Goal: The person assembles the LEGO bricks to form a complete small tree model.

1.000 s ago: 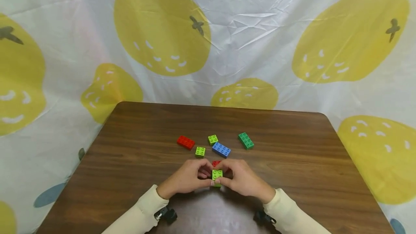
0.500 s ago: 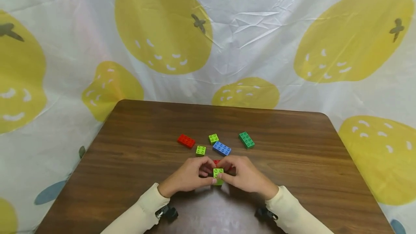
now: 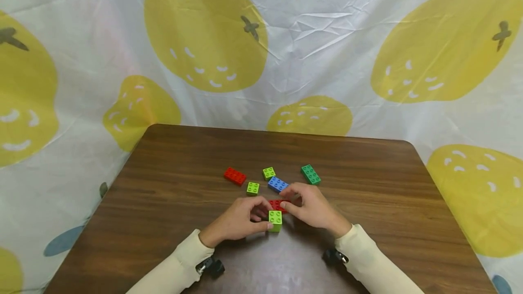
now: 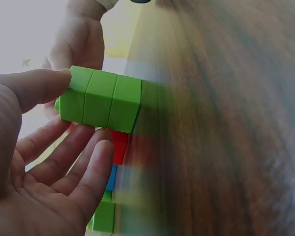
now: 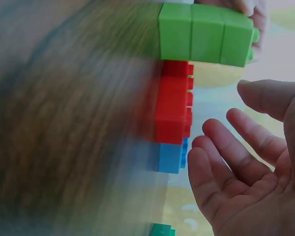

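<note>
A stack of three lime green toy bricks [image 3: 275, 221] stands upright on the table near its front, studs on top. My left hand [image 3: 241, 221] pinches the stack near its top, the thumb on the near side and fingers behind, as the left wrist view shows on the green stack [image 4: 101, 98]. Just beyond lies a red brick [image 3: 277, 205], partly covered by the hands. Over that brick's right end hovers my right hand [image 3: 312, 208]; in the right wrist view this hand [image 5: 255, 172] has spread fingers, apart from the red brick [image 5: 172, 110] and holding nothing.
Behind the red brick lies a blue brick [image 3: 276, 184], close to the right fingertips. Two single lime green bricks, one nearer [image 3: 253, 188], sit to its left. Farther out are another red brick [image 3: 234, 176] on the left and a dark green brick [image 3: 311, 174] on the right.
My right hand has let go of the green stack and moved right and away from me, uncovering more of the red brick. The left hand keeps its hold on the stack.
</note>
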{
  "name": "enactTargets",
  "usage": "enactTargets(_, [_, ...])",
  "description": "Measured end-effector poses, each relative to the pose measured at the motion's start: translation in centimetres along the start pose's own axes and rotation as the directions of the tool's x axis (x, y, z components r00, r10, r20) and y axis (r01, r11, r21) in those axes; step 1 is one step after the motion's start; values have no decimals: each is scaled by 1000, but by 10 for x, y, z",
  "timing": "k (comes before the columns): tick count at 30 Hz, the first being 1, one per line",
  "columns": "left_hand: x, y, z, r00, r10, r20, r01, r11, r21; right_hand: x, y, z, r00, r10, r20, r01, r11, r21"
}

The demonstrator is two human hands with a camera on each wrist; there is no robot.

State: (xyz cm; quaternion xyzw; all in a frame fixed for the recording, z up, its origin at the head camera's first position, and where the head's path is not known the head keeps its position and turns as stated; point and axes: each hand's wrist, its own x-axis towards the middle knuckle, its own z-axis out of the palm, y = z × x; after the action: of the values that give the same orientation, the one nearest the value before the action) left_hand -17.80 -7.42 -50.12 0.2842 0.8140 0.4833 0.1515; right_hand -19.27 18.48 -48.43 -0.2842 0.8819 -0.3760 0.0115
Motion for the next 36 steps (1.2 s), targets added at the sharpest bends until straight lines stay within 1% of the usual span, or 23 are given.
enactTargets(2, [0, -1, 0, 1000, 6, -2, -6, 1000, 1, 2, 3, 0, 1000, -3, 8, 3, 1000, -14])
enactTargets(8, [1, -4, 1, 1000, 8, 0, -8, 1000, -29, 4, 10, 3, 998, 33, 55, -30, 997, -66])
enactTargets(14, [0, -4, 2, 1000, -6, 4, 6, 998, -67, 5, 9, 3, 998, 46, 35, -44, 997, -70])
enactTargets(18, [0, -5, 2, 1000, -14, 8, 15, 998, -66, 7, 8, 4, 994, 48, 96, -41, 997, -73])
enactTargets(21, [0, -4, 1, 1000, -18, 12, 19, 997, -72, 8, 9, 7, 991, 39, 131, -24, 993, -114])
enactTargets(24, [0, -3, 1, 1000, -25, 14, 26, 997, -79, 10, 10, 10, 990, 31, 139, -6, 984, -176])
enactTargets(27, [0, -3, 0, 1000, -23, 12, 24, 996, -81, 12, 9, 11, 989, 33, 143, -3, 978, -207])
enactTargets(31, [-1, -4, 0, 1000, -24, 10, 24, 996, -83, 12, 9, 12, 990, 31, 140, -2, 979, -202])
enactTargets(36, [-1, -6, 1, 999, -31, 13, 32, 996, -87, 10, 10, 12, 992, 25, 121, -6, 987, -161])
